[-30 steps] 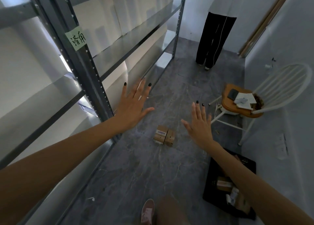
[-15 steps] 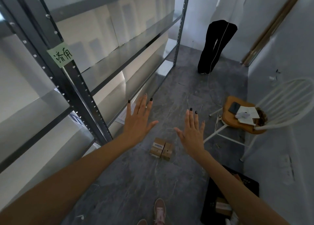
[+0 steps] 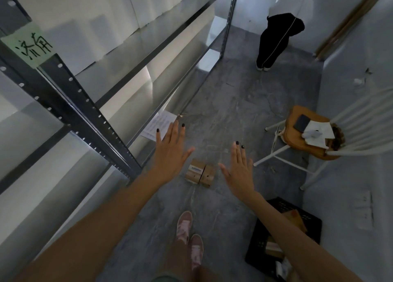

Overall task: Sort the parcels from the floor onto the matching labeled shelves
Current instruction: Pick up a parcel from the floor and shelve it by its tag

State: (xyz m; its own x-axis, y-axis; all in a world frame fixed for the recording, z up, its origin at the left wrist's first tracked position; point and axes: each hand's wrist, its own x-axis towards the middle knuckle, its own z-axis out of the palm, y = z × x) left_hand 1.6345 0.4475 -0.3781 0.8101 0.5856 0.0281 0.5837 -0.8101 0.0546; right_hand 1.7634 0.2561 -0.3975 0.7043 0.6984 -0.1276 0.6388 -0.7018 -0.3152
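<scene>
Two small brown cardboard parcels [image 3: 200, 173] lie side by side on the grey floor, the left one with a white label. My left hand [image 3: 171, 153] hovers open just left of and above them, fingers spread. My right hand [image 3: 239, 171] hovers open to their right, palm down. Neither hand touches a parcel. A metal shelf rack [image 3: 89, 109] runs along the left, with a green handwritten label [image 3: 29, 44] on its upright. More parcels sit in a black crate [image 3: 310, 224] at the lower right, partly hidden by my right forearm.
A white chair [image 3: 308, 141] with a wooden seat holds papers and a dark object at the right. A person in black trousers [image 3: 274, 41] stands at the far end. A sheet of paper [image 3: 158, 125] lies on the bottom shelf. My feet [image 3: 189, 237] are below the parcels.
Both hands have dropped lower and closer to the two parcels on the floor. The view has tilted down, so my feet now show and the rack label has shifted to the upper left.
</scene>
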